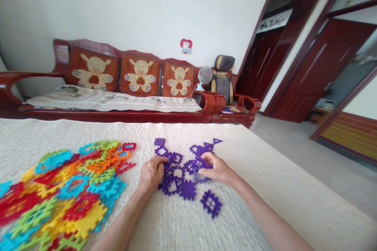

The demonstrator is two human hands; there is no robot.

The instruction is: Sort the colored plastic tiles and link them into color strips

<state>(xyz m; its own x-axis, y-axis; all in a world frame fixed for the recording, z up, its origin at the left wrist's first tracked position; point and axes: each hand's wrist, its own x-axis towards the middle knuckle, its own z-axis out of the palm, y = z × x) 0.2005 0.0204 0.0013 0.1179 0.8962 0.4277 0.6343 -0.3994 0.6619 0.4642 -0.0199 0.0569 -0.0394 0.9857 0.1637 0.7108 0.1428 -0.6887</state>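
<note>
Several purple interlocking plastic pieces (187, 190) lie in a loose pile on the light quilted table cover (165, 227). At the pile's left edge is my left hand (153, 170), its fingers curled and pressed on the purple pieces; whether it grips one is hidden. My right hand (216, 168) is over the right side of the pile, thumb and forefinger apart around the edge of a purple piece. A purple window-shaped piece (211, 203) lies separately, nearer to me. A small purple triangle (217, 140) lies at the far right of the pile.
A large heap of red, blue, green, yellow and orange pieces (73, 186) covers the left of the table. Beyond the table's far edge stand a wooden sofa (132, 115) with bear cushions, a small fan (205, 75) and a wooden armchair (250, 104).
</note>
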